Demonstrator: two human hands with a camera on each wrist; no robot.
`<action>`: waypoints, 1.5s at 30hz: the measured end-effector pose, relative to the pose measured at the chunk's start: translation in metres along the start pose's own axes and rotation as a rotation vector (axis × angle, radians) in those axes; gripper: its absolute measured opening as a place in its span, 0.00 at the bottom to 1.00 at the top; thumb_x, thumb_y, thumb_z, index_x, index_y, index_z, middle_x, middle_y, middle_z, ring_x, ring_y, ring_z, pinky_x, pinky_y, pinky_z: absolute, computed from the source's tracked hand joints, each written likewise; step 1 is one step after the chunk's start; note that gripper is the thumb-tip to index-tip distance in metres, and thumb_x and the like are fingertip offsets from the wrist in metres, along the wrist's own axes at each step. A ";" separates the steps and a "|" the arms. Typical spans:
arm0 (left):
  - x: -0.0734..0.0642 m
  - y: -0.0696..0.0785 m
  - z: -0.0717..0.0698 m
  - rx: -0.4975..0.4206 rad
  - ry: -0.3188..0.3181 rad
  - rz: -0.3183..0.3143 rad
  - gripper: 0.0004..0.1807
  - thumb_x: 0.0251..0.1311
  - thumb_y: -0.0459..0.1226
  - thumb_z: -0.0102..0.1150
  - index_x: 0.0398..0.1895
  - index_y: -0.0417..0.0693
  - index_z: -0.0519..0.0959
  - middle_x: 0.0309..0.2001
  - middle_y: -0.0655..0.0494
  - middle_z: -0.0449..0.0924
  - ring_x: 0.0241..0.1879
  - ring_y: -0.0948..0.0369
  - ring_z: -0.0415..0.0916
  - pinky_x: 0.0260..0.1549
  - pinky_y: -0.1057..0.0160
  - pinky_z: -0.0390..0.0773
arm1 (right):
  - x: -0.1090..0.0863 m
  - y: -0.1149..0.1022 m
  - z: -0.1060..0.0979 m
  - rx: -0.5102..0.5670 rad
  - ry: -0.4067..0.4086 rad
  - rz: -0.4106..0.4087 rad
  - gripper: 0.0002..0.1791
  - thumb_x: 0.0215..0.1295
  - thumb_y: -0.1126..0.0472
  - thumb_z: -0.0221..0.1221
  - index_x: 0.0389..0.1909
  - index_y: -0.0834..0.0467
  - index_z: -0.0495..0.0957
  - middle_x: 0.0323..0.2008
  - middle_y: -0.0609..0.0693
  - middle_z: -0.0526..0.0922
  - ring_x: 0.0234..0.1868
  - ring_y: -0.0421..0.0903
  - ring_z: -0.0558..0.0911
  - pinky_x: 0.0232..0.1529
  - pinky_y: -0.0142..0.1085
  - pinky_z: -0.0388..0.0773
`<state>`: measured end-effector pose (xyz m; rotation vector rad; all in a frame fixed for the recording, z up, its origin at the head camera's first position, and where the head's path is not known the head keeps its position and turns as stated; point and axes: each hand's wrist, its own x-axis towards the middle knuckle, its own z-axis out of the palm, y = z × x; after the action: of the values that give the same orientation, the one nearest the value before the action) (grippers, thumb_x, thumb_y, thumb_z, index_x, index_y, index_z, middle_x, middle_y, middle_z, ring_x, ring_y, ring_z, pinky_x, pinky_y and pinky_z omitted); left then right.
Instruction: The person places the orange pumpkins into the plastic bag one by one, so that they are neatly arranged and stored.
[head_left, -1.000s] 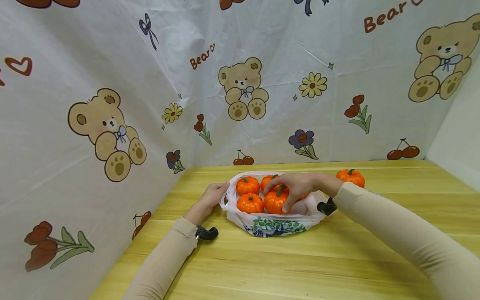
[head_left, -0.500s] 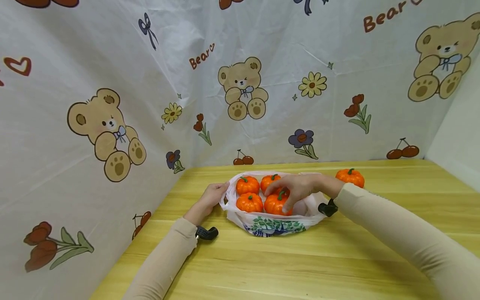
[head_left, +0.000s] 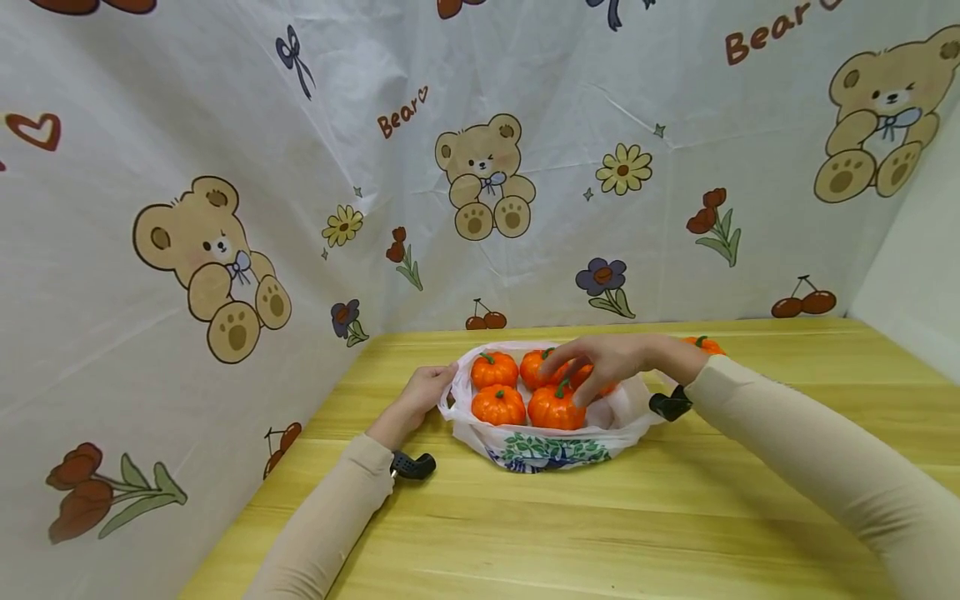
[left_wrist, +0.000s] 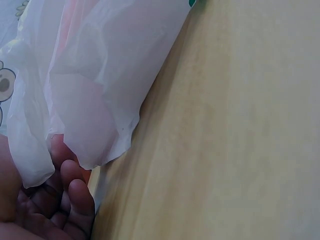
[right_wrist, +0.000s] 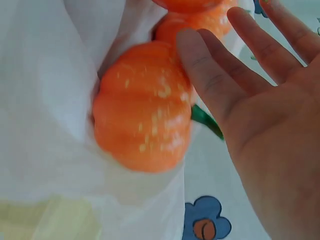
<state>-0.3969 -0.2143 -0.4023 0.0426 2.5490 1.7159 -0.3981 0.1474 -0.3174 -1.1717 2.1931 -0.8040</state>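
Observation:
A white plastic bag [head_left: 551,457] with a green and blue print lies with its mouth wide, several small orange toy pumpkins inside. At the bag's left end, my left hand [head_left: 422,393] holds the rim; in the left wrist view its fingers [left_wrist: 80,197] curl by the thin plastic handle [left_wrist: 31,150]. My right hand [head_left: 611,362] hovers over the pumpkins with its fingers spread and nothing in its grasp. Its thumb is beside the front middle pumpkin [head_left: 553,408]. In the right wrist view a pumpkin [right_wrist: 142,110] with a green stem sits against the bag's wall.
Another orange pumpkin [head_left: 703,343] stands on the wooden table [head_left: 525,533] right of the bag, partly behind the right forearm. A white cloth [head_left: 337,167] printed with bears and flowers hangs behind and along the left side.
My right hand has let go of the front middle pumpkin, rising slightly and shifting right with its fingers apart. The left hand stays at the bag's rim.

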 end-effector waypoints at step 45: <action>0.001 0.000 0.000 -0.008 -0.004 -0.004 0.23 0.77 0.52 0.52 0.46 0.42 0.85 0.28 0.58 0.78 0.30 0.63 0.75 0.30 0.68 0.75 | -0.128 0.080 -0.065 0.015 0.450 0.172 0.35 0.69 0.56 0.66 0.73 0.60 0.65 0.73 0.66 0.68 0.73 0.73 0.64 0.64 0.67 0.71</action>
<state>-0.3975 -0.2146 -0.4025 0.0407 2.5378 1.7234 -0.4232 0.3088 -0.3081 -0.8365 2.5975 -1.0897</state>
